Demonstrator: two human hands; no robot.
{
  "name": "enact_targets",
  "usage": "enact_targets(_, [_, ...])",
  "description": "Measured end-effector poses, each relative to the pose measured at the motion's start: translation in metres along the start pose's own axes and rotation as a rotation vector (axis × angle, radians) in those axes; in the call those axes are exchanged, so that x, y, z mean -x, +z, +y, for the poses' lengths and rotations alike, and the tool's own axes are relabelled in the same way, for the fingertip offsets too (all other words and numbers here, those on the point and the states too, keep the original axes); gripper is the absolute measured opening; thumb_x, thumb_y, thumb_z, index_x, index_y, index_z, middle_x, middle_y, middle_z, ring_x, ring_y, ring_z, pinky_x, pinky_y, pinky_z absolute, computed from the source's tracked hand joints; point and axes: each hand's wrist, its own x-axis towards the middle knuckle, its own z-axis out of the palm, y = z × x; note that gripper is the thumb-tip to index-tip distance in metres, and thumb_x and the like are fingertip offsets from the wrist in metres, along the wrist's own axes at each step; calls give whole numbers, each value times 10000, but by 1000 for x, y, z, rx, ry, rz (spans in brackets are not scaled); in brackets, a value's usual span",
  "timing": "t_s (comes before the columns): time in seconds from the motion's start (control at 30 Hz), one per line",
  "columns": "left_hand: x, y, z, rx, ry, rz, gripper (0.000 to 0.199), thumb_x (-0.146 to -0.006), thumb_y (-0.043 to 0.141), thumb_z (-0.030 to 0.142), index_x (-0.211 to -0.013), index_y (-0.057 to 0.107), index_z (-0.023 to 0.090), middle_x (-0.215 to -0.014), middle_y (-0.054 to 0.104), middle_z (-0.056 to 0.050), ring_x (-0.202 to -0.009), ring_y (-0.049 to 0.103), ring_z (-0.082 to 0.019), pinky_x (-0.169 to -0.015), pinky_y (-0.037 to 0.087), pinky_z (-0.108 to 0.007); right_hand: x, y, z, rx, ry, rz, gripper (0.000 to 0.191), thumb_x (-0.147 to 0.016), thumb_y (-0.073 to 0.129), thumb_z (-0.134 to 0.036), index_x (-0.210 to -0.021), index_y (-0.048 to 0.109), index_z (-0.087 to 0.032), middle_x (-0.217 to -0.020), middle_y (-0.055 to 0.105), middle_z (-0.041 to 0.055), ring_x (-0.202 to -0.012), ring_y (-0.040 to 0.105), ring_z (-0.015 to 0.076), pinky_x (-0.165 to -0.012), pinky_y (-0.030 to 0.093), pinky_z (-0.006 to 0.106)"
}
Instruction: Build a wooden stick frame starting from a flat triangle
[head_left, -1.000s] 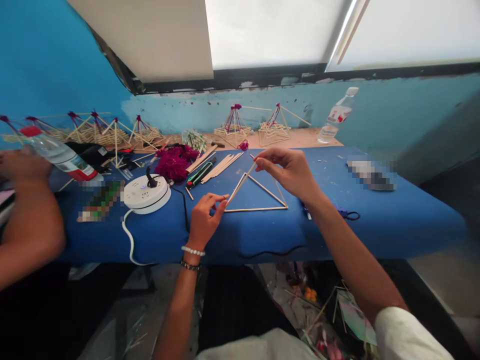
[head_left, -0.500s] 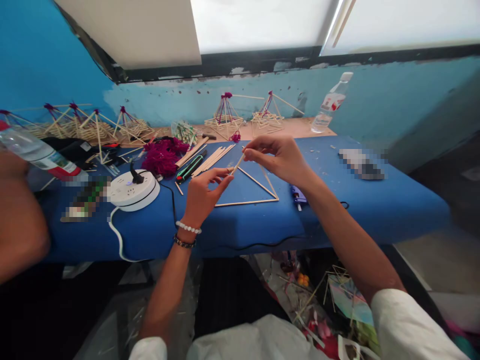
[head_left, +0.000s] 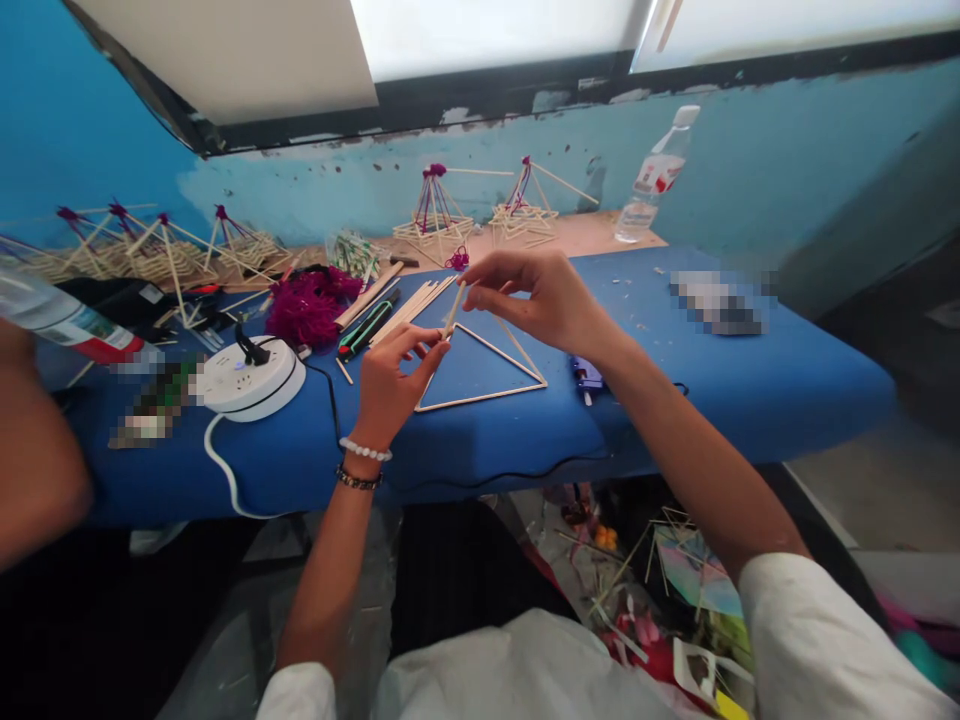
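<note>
On a blue table (head_left: 810, 380) a wooden triangle (head_left: 482, 397) lies flat; the right hand (head_left: 525, 295) is near its far corner and the left hand (head_left: 390, 380) near its left side, both closed in a pinch; a white socket (head_left: 251, 380) sits left of them, purple yarn (head_left: 309, 308) behind it, a cutter (head_left: 369, 328) beside the yarn; between the hands tilts a thin stick (head_left: 454, 311), its top gripped by the right, its lower end by the left

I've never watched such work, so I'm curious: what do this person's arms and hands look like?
The left hand is gloveless, with a white bracelet of beads and a dark bracelet behind it. The right hand is gloveless, without bracelets. The sleeves are white, ending well before the hands.
</note>
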Motion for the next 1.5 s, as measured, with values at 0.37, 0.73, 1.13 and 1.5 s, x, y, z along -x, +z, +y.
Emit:
enact_targets(0.37, [-17,-3,-10,-64,0,-38,170,-985,682,356,-1025,759,210,-993,785,-27,-759,672,-128,-684,509,-249,-5,0,3,40,-8,11,175,-915,671,-259,-1052,735,-170,-872,762,23,-853,729,160,-806,567,344])
enact_targets(0.73, [-18,4,-13,-40,-11,-66,156,-972,694,326,-1053,750,204,-913,765,-25,-709,690,-123,-644,526,-226,-7,1,15,69,-27,59,229,-901,710,-322,-1083,744,-186,-884,766,22,-844,722,161,-776,560,334])
enact_targets(1.13, [-11,10,-14,-83,12,-52,186,-1000,654,369,-1036,733,204,-938,759,-28,-719,678,-131,-704,540,-263,-2,-1,18,80,-18,60,137,-936,663,-283,-1005,750,-203,-920,759,12,-859,707,149,-838,551,338])
enact_targets(1.5, [2,22,-24,-31,11,82,188,-1008,651,365,-1054,740,207,-909,746,-22,-754,675,-127,-728,552,-254,4,1,16,31,-9,50,210,-951,655,-288,-1132,733,-214,-969,791,19,-938,740,163,-879,572,351])
